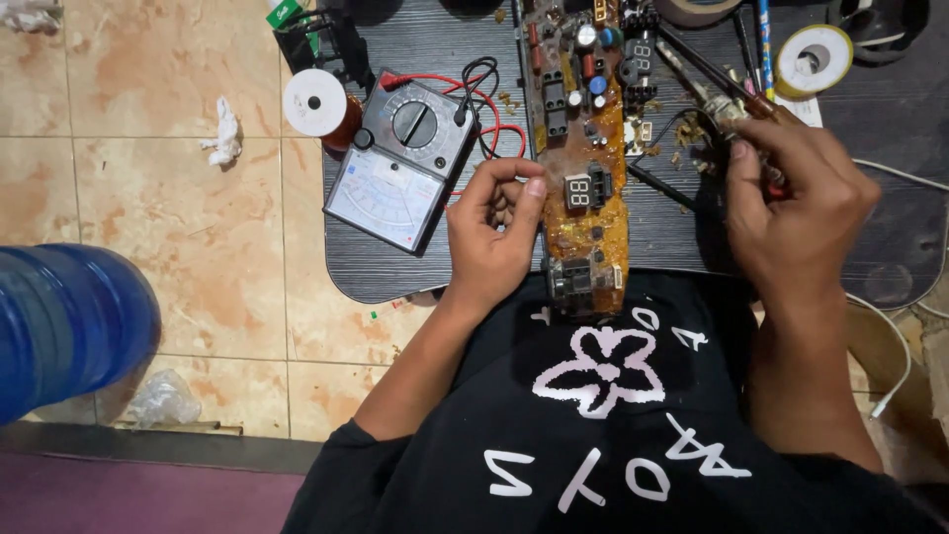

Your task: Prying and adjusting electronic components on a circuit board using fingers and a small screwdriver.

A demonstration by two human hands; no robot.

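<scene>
A long brown circuit board with a small digit display lies on the dark table, its near end over my lap. My left hand rests at the board's left edge, thumb and fingers curled against it beside the display. My right hand is closed around the handle of a soldering iron, whose thin tip points up-left near the board's right side. An analog multimeter with red and black leads lies just left of my left hand.
A white solder spool sits at the table's left edge. Tape rolls and pens lie at the back right. A large blue water bottle stands on the tiled floor at left, with crumpled tissue nearby.
</scene>
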